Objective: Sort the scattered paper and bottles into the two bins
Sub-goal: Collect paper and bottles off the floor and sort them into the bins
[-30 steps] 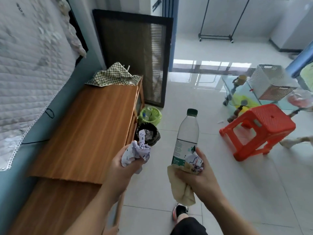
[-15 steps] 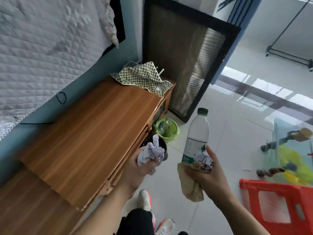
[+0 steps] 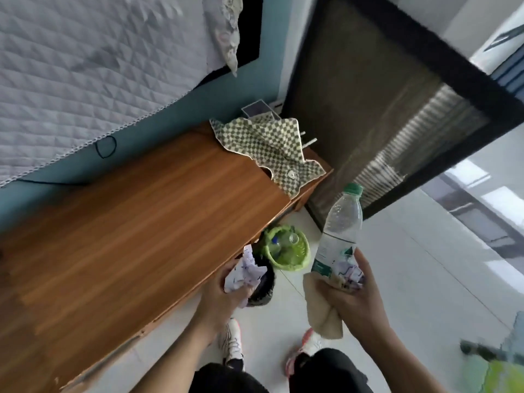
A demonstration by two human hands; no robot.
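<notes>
Bins [image 3: 287,251] nearer (probably directly below), hands [image 3: 224,296] still full

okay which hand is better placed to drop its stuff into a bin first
Probably the left hand: its crumpled paper hangs right over the black bin. The right hand holds its bottle off to the side of the green bin.

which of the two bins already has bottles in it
The green bin, farther along the floor by the end of the wooden cabinet. Clear bottles show inside it. The black bin, partly hidden behind the left hand, shows none.
</notes>
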